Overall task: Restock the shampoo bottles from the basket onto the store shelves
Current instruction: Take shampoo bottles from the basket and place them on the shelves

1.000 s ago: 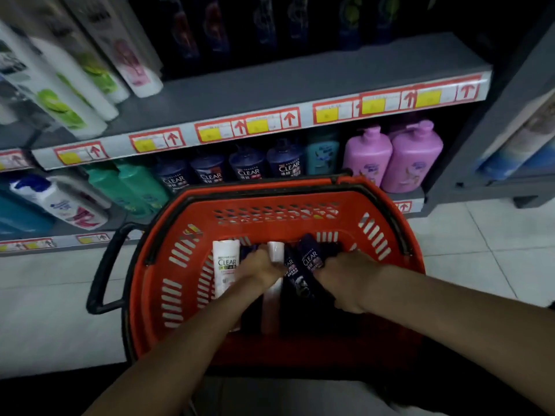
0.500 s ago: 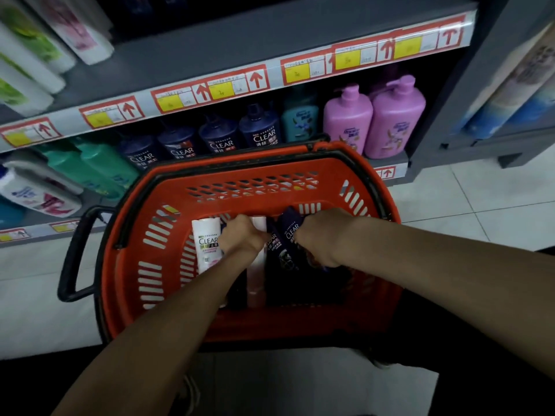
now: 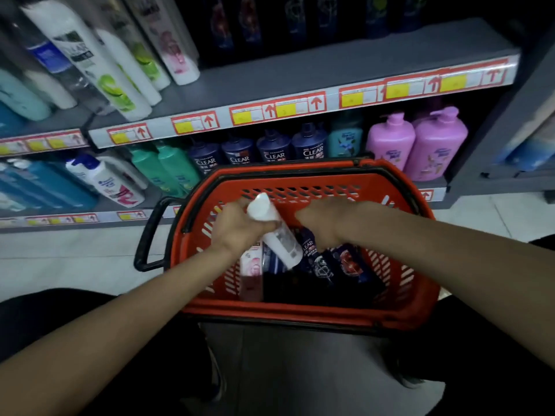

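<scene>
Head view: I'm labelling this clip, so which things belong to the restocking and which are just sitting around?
In the job: left hand gripping the white bottle; right hand, grip unclear; basket; dark bottles and pink bottle in it; shelf.
Just around: purple pump bottles, green bottles, price tags, floor.

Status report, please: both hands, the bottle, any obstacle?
Left hand grips white bottle, tilted, over basket. Right hand down among dark bottles; grip unclear. No obstacle seen toward shelf.
</scene>
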### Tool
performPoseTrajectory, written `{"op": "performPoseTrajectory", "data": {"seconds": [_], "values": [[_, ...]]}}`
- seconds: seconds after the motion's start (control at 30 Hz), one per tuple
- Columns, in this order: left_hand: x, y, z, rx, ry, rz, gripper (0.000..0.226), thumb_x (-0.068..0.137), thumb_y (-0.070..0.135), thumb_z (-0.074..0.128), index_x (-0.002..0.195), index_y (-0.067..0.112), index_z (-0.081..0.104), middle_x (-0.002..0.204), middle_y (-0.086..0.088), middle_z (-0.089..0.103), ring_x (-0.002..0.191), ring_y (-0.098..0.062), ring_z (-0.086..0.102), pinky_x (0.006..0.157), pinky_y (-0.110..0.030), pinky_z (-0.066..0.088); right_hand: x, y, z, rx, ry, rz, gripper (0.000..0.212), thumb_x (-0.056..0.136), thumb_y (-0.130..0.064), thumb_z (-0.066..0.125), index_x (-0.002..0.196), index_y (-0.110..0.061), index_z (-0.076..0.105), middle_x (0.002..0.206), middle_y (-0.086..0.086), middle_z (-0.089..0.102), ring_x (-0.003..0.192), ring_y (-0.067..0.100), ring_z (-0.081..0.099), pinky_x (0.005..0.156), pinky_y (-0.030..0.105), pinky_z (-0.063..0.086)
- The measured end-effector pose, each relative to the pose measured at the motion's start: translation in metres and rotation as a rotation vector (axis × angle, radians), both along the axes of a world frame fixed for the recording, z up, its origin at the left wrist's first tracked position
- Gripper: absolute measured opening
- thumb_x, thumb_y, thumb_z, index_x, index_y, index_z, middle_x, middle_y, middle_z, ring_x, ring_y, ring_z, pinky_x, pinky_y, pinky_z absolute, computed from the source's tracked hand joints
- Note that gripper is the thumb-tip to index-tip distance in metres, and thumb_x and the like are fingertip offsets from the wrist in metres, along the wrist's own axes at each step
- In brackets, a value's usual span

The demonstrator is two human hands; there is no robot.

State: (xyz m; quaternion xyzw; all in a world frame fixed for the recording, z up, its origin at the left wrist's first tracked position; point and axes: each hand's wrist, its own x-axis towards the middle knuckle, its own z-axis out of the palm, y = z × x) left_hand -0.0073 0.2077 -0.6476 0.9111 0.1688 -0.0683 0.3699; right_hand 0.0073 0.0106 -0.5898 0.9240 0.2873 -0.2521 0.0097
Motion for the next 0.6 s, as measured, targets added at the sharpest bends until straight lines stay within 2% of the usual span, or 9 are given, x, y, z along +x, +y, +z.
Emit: {"op": "performPoseTrajectory", "data": {"seconds": [0.07, 0.17, 0.23, 0.3, 0.37, 0.5, 0.6], "values": [[0.003, 0.004, 0.027, -0.158, -0.053, 0.077, 0.051, 0.063, 0.032, 0.097, 0.102, 0.018, 0.069, 0.089, 0.002, 0.074, 0.074, -0.017, 0.074, 0.064, -0.038, 0.064, 0.000, 0.009, 0.002, 0.057, 0.003, -0.046, 0.070, 0.087, -0.032, 0.077, 0.142, -0.011, 0.039, 0.125, 0.010, 0.060, 0.110, 0.029, 0.061, 0.079, 0.037, 0.049], [0.003, 0.005, 0.063, -0.401, -0.102, 0.183, 0.042, 0.074, 0.016, 0.091, 0.108, 0.001, 0.071, 0.090, -0.010, 0.074, 0.061, -0.010, 0.072, 0.055, -0.028, 0.060, 0.001, 0.025, 0.000, 0.188, -0.088, -0.160, 0.097, 0.078, -0.043, 0.084, 0.148, -0.013, 0.024, 0.136, 0.013, 0.048, 0.116, 0.033, 0.057, 0.083, 0.041, 0.050], [0.005, 0.007, 0.077, -0.509, -0.117, 0.243, 0.035, 0.078, 0.015, 0.088, 0.104, -0.003, 0.072, 0.085, -0.012, 0.073, 0.056, -0.007, 0.070, 0.056, -0.028, 0.060, 0.002, 0.031, -0.009, 0.257, -0.134, -0.246, 0.104, 0.072, -0.053, 0.086, 0.147, -0.012, 0.025, 0.137, 0.014, 0.042, 0.120, 0.034, 0.052, 0.082, 0.041, 0.046], [0.007, 0.009, 0.087, -0.569, -0.117, 0.295, 0.038, 0.076, 0.021, 0.090, 0.099, -0.004, 0.074, 0.081, -0.012, 0.073, 0.057, -0.010, 0.070, 0.058, -0.028, 0.060, 0.002, 0.036, -0.016, 0.323, -0.184, -0.316, 0.099, 0.070, -0.057, 0.085, 0.142, -0.014, 0.031, 0.134, 0.012, 0.041, 0.119, 0.034, 0.051, 0.079, 0.040, 0.044], [0.010, 0.011, 0.090, -0.627, -0.098, 0.330, 0.043, 0.072, 0.026, 0.093, 0.097, -0.003, 0.074, 0.083, -0.014, 0.076, 0.065, -0.017, 0.075, 0.059, -0.028, 0.061, 0.002, 0.039, -0.021, 0.365, -0.253, -0.360, 0.091, 0.072, -0.056, 0.084, 0.137, -0.015, 0.037, 0.131, 0.010, 0.041, 0.118, 0.033, 0.051, 0.083, 0.042, 0.048], [0.012, 0.010, 0.092, -0.709, -0.065, 0.371, 0.050, 0.073, 0.036, 0.092, 0.102, 0.000, 0.073, 0.090, -0.017, 0.079, 0.076, -0.024, 0.079, 0.064, -0.031, 0.064, 0.008, 0.039, -0.027, 0.430, -0.391, -0.403, 0.070, 0.077, -0.037, 0.085, 0.133, -0.017, 0.049, 0.124, 0.008, 0.044, 0.112, 0.032, 0.054, 0.085, 0.042, 0.052], [0.014, 0.008, 0.096, -0.721, -0.064, 0.360, 0.055, 0.074, 0.045, 0.090, 0.101, 0.001, 0.072, 0.088, -0.018, 0.078, 0.076, -0.027, 0.079, 0.068, -0.040, 0.066, 0.017, 0.037, -0.026, 0.548, -0.355, -0.442, 0.066, 0.073, -0.029, 0.089, 0.129, -0.017, 0.056, 0.117, 0.005, 0.049, 0.102, 0.028, 0.056, 0.084, 0.040, 0.053]]}}
